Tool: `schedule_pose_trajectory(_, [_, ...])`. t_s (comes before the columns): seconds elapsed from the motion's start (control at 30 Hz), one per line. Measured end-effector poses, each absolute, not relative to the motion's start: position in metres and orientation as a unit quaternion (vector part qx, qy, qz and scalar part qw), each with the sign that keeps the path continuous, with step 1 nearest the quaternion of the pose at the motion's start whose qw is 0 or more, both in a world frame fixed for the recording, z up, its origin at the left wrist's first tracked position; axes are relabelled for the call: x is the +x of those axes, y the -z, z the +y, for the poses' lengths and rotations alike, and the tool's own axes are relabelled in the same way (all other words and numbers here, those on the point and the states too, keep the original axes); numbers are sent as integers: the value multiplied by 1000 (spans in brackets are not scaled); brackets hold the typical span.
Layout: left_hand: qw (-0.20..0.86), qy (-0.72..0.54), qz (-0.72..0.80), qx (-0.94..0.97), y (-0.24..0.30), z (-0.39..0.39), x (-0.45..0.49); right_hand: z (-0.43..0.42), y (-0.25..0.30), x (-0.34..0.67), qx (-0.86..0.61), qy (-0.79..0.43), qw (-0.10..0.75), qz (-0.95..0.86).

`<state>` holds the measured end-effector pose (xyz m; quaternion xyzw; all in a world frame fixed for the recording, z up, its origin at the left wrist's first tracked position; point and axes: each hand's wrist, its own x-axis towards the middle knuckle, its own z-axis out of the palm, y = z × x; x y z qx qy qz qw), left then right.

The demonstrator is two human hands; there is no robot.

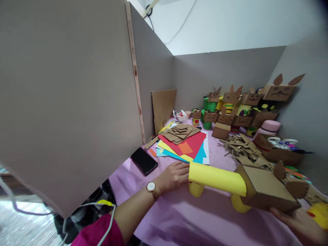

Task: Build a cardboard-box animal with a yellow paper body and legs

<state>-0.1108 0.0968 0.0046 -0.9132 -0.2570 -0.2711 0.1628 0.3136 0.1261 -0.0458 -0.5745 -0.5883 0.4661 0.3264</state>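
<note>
A paper-and-cardboard animal figure lies in front of me. Its yellow paper tube body (216,177) rests on short yellow legs, and a cardboard box head (268,184) with brown ears forms its right end. My left hand (174,175) lies flat with fingers stretched toward the tube's left end; the fingertips reach its edge, partly hidden. At the lower right, my right hand (304,225) grips the box head from below, its thumb against the lower edge. The other fingers of that hand are hidden or blurred.
A black phone (145,161) lies left of coloured paper sheets (197,143) topped with cardboard pieces (180,131). Cardboard scraps (239,147) and a basket-like cardboard holder (282,155) with scissors sit right. Several finished animal figures (232,97) line the back. Grey partitions (77,75) enclose the table.
</note>
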Motion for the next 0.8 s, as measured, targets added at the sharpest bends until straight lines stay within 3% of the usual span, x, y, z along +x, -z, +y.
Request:
schedule_pose_trajectory(0.2, [87,297,-274,-911,-11,92,-106,105,22,295,-553,-445,336,-620])
schedule_pose_trajectory(0.5, [-14,382,-355,-853,-14,86,-94,93,-5,257,-478,-492,457,-567])
schedule_pose_trajectory(0.67, [-27,427,-354,-832,-2,95,-92,94,-13,250,-408,-525,491,-563])
schedule_pose_trajectory(0.8, [24,472,-398,-786,17,113,-106,103,-13,248,-373,-519,515,-572])
